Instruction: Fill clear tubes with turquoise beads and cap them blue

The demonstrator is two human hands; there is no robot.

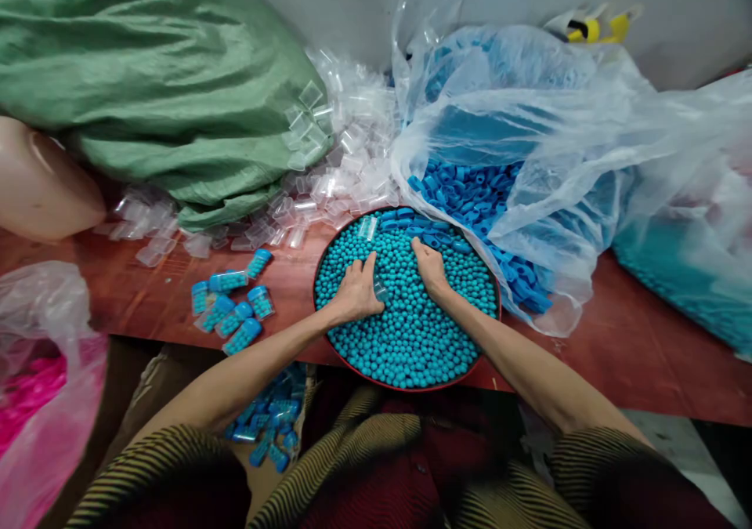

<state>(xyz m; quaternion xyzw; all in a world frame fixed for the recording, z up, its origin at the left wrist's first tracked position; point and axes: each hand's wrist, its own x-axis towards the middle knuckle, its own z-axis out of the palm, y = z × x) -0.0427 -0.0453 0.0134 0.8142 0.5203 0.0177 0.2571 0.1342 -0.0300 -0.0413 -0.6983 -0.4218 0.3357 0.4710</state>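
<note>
A round, red-rimmed tray [318,275] is filled with small turquoise beads [405,341]. Over its left half, my left hand [355,292] is closed around a small clear plastic bottle [381,289], low among the beads. My right hand [432,269] hovers at the tray's upper right, its fingers curled together beside several blue caps [439,235] that lie along the far rim. Whatever the right fingertips may grip is hidden. Another clear bottle [368,228] rests on the beads near the far rim.
Several filled, capped bottles [229,280] lie left of the tray, and more sit in a box below. Behind are clear empty bottles [358,161], a green sack [176,82] and a plastic bag [558,145] of blue caps. A bead-filled bag [675,278] stands right.
</note>
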